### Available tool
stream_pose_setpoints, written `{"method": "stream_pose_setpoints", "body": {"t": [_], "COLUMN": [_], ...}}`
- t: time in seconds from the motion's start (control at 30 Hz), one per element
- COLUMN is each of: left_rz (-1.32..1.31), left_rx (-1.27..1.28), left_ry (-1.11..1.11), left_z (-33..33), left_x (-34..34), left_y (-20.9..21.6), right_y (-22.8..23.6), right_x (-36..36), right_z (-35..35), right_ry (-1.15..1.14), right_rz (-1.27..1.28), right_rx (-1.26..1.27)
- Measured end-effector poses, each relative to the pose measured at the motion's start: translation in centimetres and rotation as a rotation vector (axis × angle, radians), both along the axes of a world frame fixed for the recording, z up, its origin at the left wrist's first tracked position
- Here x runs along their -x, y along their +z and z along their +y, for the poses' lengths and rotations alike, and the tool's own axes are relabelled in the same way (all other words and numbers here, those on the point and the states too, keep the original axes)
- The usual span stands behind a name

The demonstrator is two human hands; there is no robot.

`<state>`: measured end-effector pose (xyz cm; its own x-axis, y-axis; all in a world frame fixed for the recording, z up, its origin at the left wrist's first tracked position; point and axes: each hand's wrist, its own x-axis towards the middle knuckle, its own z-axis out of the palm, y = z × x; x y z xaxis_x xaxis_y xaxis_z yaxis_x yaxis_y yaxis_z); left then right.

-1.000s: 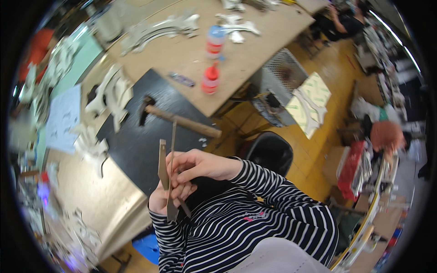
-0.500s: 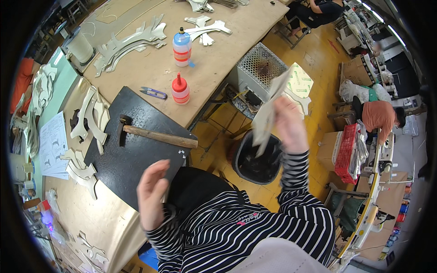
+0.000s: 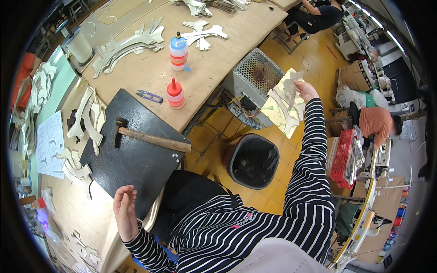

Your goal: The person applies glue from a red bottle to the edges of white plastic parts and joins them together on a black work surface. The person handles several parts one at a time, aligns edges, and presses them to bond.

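My right hand (image 3: 307, 91) reaches out to the right and pinches a pale, curved flat cut piece (image 3: 288, 87). It is over a pale sheet printed with green marks (image 3: 275, 111), where another curved cut piece (image 3: 287, 116) lies. Whether the held piece touches the sheet I cannot tell. My left hand (image 3: 126, 213) is raised near the front edge of the black board (image 3: 129, 157), fingers loosely bent and nothing visible in them. On that board rests a hammer with a wooden handle (image 3: 154, 139).
Purple-handled thread snips (image 3: 150, 96), a red-capped bottle (image 3: 175, 94) and a blue-topped bottle (image 3: 178, 52) stand or lie on the table. A perforated metal box (image 3: 258, 73) and a black-lined bin (image 3: 254, 161) are beside it. Two people (image 3: 375, 120) (image 3: 318, 18) sit farther right.
My right hand has carried the pale piece up and away to the right, from above the bin to the printed sheet. My left hand has moved left and down.
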<state>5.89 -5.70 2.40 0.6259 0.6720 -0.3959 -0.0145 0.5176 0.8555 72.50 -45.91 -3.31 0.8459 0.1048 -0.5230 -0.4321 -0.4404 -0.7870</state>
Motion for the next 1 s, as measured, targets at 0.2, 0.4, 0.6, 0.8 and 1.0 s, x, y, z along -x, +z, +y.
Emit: {"method": "stream_pose_setpoints", "body": {"t": [0.2,0.4,0.6,0.8,1.0], "left_rz": [-0.007,0.011,0.018,0.024,0.026], "left_rx": [0.027,0.045,0.064,0.08,0.09], "left_ry": [-0.041,-0.033,-0.031,-0.014,-0.022], "left_z": [-1.0,-1.1,-1.2,-1.4,-1.6], "left_x": [-0.4,-0.3,-0.3,-0.4,-0.5], "left_y": [-0.2,-0.4,-0.7,-0.8,-1.1], "right_y": [-1.5,-3.6,-3.6,-0.6,0.8], "right_x": [-1.3,-2.3,-2.6,-2.0,-0.7], "right_z": [1.2,1.4,1.3,1.2,1.8], "right_ry": [0.088,0.039,0.054,0.012,-0.022], "right_rz": [-0.057,-0.059,-0.083,-0.031,0.071], "right_rx": [-0.021,-0.087,-0.021,-0.021,-0.051]}}
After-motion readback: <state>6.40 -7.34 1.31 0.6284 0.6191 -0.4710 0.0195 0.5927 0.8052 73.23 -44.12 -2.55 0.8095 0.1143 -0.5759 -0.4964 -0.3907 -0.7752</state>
